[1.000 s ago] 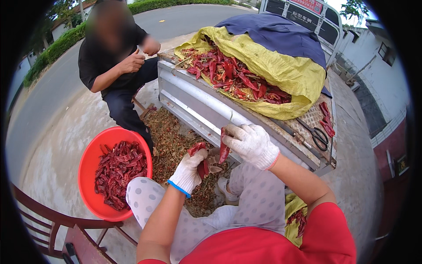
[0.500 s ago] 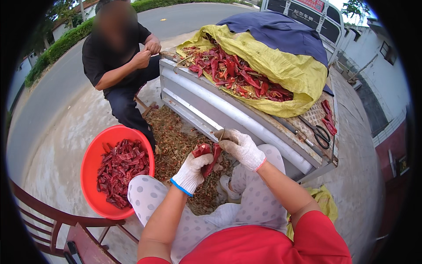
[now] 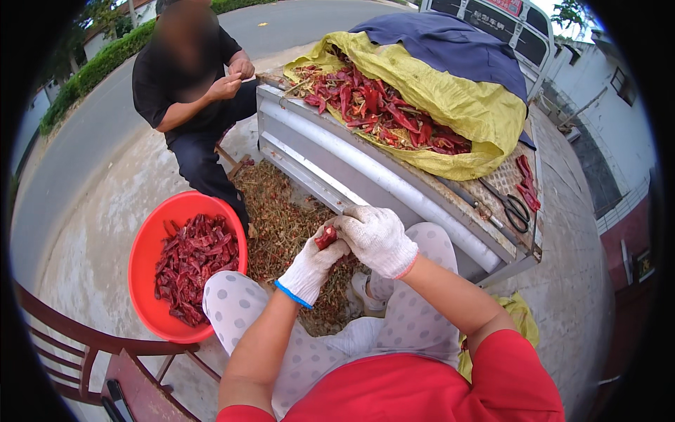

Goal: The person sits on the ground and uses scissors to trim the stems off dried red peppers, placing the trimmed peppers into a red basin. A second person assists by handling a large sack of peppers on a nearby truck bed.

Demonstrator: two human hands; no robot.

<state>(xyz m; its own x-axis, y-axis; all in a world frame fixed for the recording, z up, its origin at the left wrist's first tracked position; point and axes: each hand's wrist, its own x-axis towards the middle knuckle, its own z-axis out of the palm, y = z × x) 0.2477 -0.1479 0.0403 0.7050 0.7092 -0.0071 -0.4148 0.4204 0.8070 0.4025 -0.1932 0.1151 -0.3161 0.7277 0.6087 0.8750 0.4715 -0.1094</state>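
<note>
In front of my knees, both of my hands wear white work gloves and meet closely. My left hand [image 3: 315, 266] is closed around a dried red chili pepper [image 3: 325, 238], whose blunt end pokes out above the fingers. Pressed against it, my right hand [image 3: 378, 240] has its fingers pinched together at the pepper; they hide much of it, stem included. To the left, a red plastic basin [image 3: 145, 290] holds a heap of dried red chili peppers [image 3: 194, 269]. A yellow woven sack [image 3: 460, 105] lies open on the truck bed, with more chili peppers [image 3: 373, 105] spilling toward its mouth.
The truck bed's metal side [image 3: 365, 190] rises just beyond my knees. Black-handled scissors [image 3: 517, 212] lie on it, beside loose peppers [image 3: 527, 184]. Stem scraps [image 3: 274, 232] cover the ground. A co-worker [image 3: 186, 84] sits at far left. A wooden chair [image 3: 84, 344] stands at near left.
My right hand has come down and left, its fingers now over the pepper. Less red shows in my left hand, and the stem seen earlier at the right fingertips is out of sight.
</note>
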